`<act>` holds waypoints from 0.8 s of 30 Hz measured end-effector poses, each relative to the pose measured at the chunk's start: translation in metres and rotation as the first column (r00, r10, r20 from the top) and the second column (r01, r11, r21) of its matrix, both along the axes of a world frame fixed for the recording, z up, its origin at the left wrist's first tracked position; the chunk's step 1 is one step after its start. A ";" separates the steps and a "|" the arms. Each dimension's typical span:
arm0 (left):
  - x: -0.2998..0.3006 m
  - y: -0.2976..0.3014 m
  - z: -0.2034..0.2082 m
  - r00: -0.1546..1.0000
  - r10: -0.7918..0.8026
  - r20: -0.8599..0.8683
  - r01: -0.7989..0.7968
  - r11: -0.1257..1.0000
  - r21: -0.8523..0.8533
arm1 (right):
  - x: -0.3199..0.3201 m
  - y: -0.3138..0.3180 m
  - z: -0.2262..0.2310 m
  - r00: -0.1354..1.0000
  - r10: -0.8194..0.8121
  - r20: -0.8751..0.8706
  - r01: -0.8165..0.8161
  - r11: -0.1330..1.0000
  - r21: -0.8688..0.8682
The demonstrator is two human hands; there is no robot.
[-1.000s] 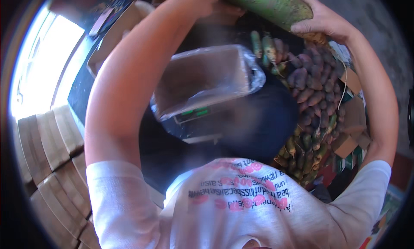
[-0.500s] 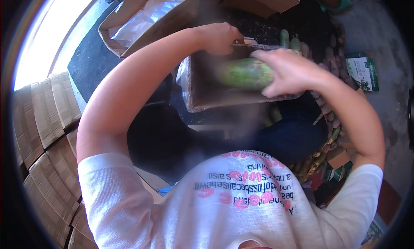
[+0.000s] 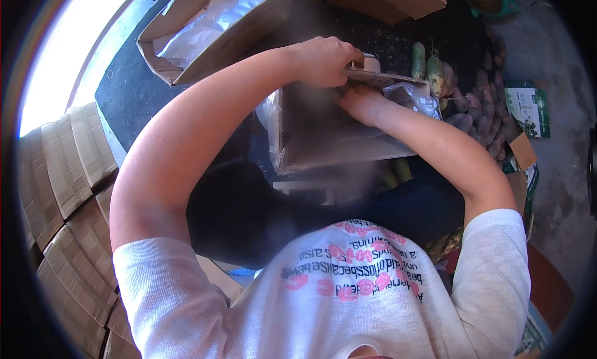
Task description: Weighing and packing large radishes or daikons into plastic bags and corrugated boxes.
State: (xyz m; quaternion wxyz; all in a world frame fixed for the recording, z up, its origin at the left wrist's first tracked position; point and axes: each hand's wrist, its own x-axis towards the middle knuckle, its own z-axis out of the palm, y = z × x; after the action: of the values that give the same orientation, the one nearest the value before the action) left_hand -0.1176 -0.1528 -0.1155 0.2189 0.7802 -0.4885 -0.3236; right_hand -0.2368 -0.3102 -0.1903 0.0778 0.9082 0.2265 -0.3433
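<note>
A cardboard box (image 3: 348,153) lined with clear plastic (image 3: 413,97) stands in front of me, its opening toward me. My left hand (image 3: 323,61) is closed over the far rim of this box, fingers curled around the edge. Deep inside reaches my right hand (image 3: 362,104), its fingers hidden in the shadow near the far wall. The green radish seen earlier in that hand does not show now. Beyond the box's right corner stand green radishes (image 3: 433,78), beside a pile of purplish-brown root vegetables (image 3: 482,107).
At the upper left is an open carton (image 3: 155,63) holding a plastic bag (image 3: 214,20). Another carton (image 3: 398,1) sits at the far side. Stacked flat cardboard (image 3: 59,172) lines the left. A green-and-white printed box (image 3: 527,109) lies on the concrete at right.
My right hand has moved left and down into the box with the green radish, which has gone out of sight. My left hand stays on the rim, and the box has tilted slightly.
</note>
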 end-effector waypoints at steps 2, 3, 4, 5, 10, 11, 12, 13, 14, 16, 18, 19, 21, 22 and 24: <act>0.001 0.000 0.001 1.000 0.002 -0.005 -0.002 1.000 0.011 | 0.004 -0.004 -0.005 0.999 0.017 0.036 -0.020 0.998 0.065; 0.002 0.000 0.002 1.000 -0.002 -0.018 0.002 1.000 0.014 | 0.007 -0.007 -0.007 0.997 0.032 0.077 -0.041 0.992 0.123; 0.003 0.001 0.003 1.000 -0.005 -0.030 0.005 1.000 0.017 | 0.009 -0.013 -0.018 0.997 0.029 0.076 -0.038 0.991 0.127; 0.003 -0.001 0.003 0.999 -0.012 -0.033 0.013 1.000 0.018 | 0.009 -0.022 -0.038 0.991 0.109 0.080 -0.118 0.987 0.106; 0.009 -0.009 0.001 1.000 -0.013 -0.006 0.013 0.999 -0.052 | 0.007 -0.035 -0.048 0.891 0.332 0.310 -0.349 0.937 -0.002; 0.007 -0.011 0.000 1.000 -0.030 -0.006 0.030 0.998 -0.051 | 0.003 -0.032 -0.046 0.964 0.079 0.254 -0.104 0.991 0.084; 0.006 -0.012 0.000 1.000 -0.021 -0.013 0.020 0.998 -0.057 | 0.001 -0.031 -0.040 0.966 -0.184 0.183 0.157 0.976 0.153; 0.004 -0.007 0.001 1.000 -0.007 -0.023 0.006 0.998 -0.057 | 0.006 -0.027 -0.006 0.997 -0.076 0.015 0.073 0.989 0.130; 0.004 0.000 -0.004 1.000 -0.004 0.027 0.008 0.988 -0.152 | 0.012 -0.025 0.050 0.987 0.027 -0.159 -0.008 0.993 0.119; 0.001 -0.004 0.006 0.999 -0.010 0.039 0.017 0.984 -0.176 | -0.014 -0.052 0.125 0.989 -0.148 -0.030 0.149 0.925 0.350; -0.009 -0.016 0.020 0.989 0.002 0.145 0.021 0.987 -0.161 | -0.058 -0.102 0.194 0.884 -0.348 0.312 0.092 0.783 0.615; -0.014 -0.014 0.025 0.976 0.027 0.214 0.005 0.989 -0.148 | -0.075 -0.126 0.225 0.818 -0.357 0.451 0.033 0.813 0.582; -0.013 -0.006 0.011 0.951 0.106 0.290 -0.051 0.980 -0.193 | -0.159 -0.195 0.260 0.473 -0.653 0.592 0.567 0.740 0.363; -0.023 -0.025 0.023 0.950 0.128 0.286 -0.106 0.990 -0.090 | -0.201 -0.219 0.287 0.421 -0.610 0.671 0.395 0.789 0.470; -0.013 -0.014 0.023 0.951 0.014 0.309 0.030 0.990 -0.140 | -0.315 -0.304 0.267 -0.049 -0.907 0.418 0.529 0.331 0.782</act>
State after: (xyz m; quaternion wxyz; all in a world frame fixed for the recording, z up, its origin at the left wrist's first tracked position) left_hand -0.1303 -0.1667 -0.0925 0.1936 0.8016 -0.5418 -0.1625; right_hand -0.5515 -0.6140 0.0770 -0.2062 0.9028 -0.3133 0.2106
